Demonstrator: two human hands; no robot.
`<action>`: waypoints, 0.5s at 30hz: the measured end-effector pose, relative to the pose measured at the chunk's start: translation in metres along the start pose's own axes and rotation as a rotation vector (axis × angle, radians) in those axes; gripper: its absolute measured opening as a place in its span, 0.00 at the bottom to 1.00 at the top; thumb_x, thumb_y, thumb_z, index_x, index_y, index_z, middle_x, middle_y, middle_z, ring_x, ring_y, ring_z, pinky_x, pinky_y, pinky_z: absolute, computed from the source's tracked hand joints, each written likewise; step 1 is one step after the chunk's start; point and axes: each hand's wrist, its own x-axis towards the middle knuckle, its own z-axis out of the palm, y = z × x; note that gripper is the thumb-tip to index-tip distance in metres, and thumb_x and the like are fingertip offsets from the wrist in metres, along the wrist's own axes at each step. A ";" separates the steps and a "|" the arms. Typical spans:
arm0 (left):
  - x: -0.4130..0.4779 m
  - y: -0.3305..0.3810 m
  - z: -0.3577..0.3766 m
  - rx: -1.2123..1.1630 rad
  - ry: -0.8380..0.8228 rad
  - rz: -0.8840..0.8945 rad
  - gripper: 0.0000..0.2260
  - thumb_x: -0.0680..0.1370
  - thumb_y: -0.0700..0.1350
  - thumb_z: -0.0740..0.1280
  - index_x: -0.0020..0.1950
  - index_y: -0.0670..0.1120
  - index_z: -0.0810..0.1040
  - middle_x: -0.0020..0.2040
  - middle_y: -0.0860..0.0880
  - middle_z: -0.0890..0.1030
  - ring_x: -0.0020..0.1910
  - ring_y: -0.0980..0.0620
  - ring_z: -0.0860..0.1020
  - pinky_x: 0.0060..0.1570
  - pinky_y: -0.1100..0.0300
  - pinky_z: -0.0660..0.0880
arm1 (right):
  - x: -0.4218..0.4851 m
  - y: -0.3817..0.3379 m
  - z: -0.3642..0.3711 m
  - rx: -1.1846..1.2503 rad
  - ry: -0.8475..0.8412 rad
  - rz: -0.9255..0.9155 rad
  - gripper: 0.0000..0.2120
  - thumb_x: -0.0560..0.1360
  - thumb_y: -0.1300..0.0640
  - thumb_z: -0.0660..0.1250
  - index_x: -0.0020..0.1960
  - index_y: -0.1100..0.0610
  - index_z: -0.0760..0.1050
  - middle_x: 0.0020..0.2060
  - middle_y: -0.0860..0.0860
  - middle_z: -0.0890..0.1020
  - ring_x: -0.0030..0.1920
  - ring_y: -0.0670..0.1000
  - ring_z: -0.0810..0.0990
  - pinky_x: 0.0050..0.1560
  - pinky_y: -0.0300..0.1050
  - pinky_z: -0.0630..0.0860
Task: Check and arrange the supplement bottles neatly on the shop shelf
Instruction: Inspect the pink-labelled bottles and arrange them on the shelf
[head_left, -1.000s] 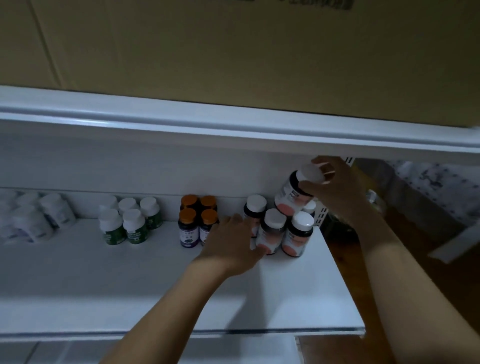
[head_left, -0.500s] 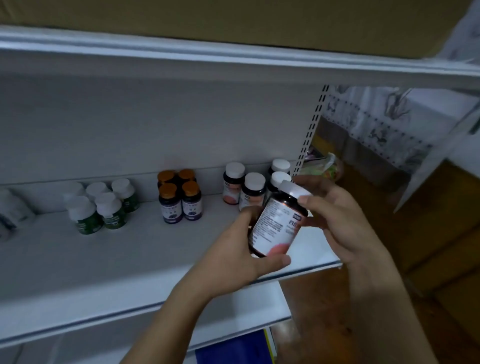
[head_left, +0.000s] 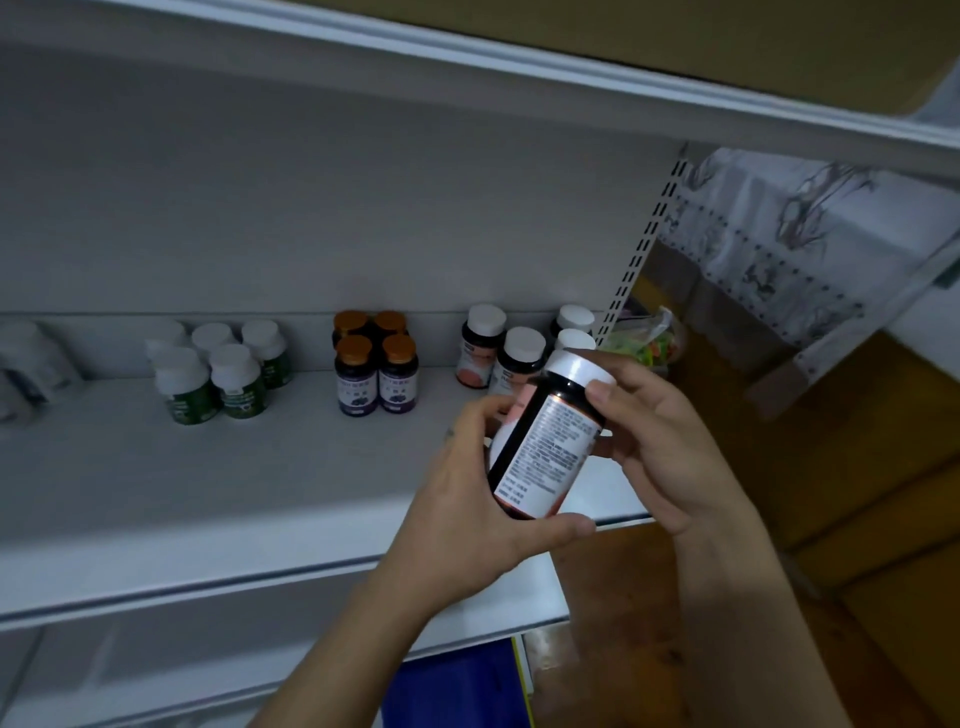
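Observation:
A dark supplement bottle (head_left: 545, 447) with a white cap and a pink-and-white label is tilted in front of the white shelf (head_left: 208, 499), its printed back label turned to me. My left hand (head_left: 467, 514) grips its lower body, thumb under the base. My right hand (head_left: 660, 441) holds its neck and cap end. Several matching pink-label bottles (head_left: 480, 345) stand at the shelf's right rear. Orange-capped purple-label bottles (head_left: 375, 371) stand in the middle, green-label bottles (head_left: 218, 374) to their left.
Blurred white bottles (head_left: 31, 364) sit at the far left. A slotted upright (head_left: 644, 244) ends the shelf on the right, with a plastic bag (head_left: 649, 345) and a patterned cloth (head_left: 769, 249) beyond it. A cardboard box (head_left: 727, 47) sits on the upper shelf, and a lower shelf (head_left: 540, 592) is below.
My right hand lifted the bottle off the rear group and brought it forward; my left hand left the shelf and took hold of its lower body. The label has turned to its printed side.

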 end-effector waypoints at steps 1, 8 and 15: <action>-0.001 -0.001 -0.001 0.004 -0.001 -0.004 0.40 0.58 0.62 0.81 0.64 0.62 0.64 0.57 0.61 0.73 0.54 0.62 0.76 0.51 0.55 0.79 | 0.000 0.000 0.003 0.003 0.008 0.002 0.12 0.72 0.55 0.71 0.56 0.51 0.79 0.46 0.50 0.85 0.46 0.47 0.83 0.39 0.41 0.78; -0.007 -0.004 -0.001 -0.008 0.021 -0.019 0.40 0.60 0.60 0.81 0.67 0.60 0.64 0.59 0.61 0.74 0.55 0.63 0.76 0.52 0.60 0.79 | -0.002 0.004 0.010 0.056 0.031 0.016 0.12 0.68 0.54 0.68 0.51 0.50 0.82 0.45 0.51 0.85 0.45 0.48 0.83 0.39 0.40 0.78; -0.011 -0.003 -0.007 -0.020 0.028 -0.019 0.31 0.68 0.53 0.77 0.66 0.58 0.66 0.55 0.61 0.78 0.50 0.62 0.78 0.45 0.65 0.78 | 0.001 0.002 0.017 0.086 -0.040 -0.013 0.15 0.71 0.57 0.66 0.57 0.54 0.79 0.48 0.50 0.85 0.48 0.47 0.83 0.45 0.39 0.79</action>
